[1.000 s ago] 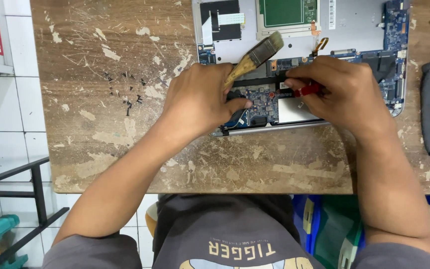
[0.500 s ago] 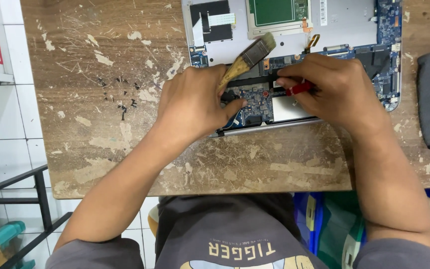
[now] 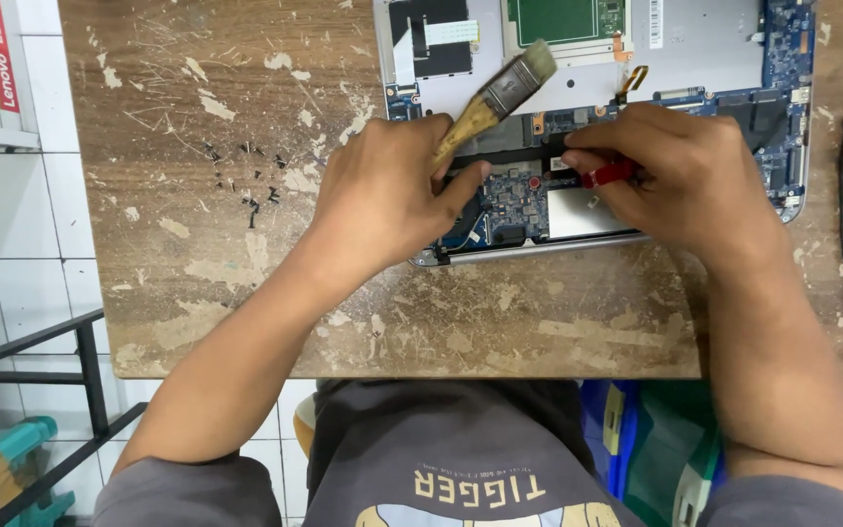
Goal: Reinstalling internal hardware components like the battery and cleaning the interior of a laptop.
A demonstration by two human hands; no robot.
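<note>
Mid-frame on the worn surface (image 3: 246, 293), left hand (image 3: 382, 195) clasping a paintbrush (image 3: 490, 98), right hand (image 3: 685, 176) pinching a red-handled screwdriver (image 3: 609, 174) over the opened laptop (image 3: 695, 59); hardly shifted since a second ago, work ongoing

Both forearms are bare; short dark grey sleeves (image 3: 182, 488) show at the lower corners of the frame. The matching grey T-shirt (image 3: 441, 439) carries a yellow-and-cream print at bottom centre.

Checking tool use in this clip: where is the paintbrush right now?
In the head view, the paintbrush is held in the left hand, angled up and right, bristles over the opened laptop near its green board.
</note>
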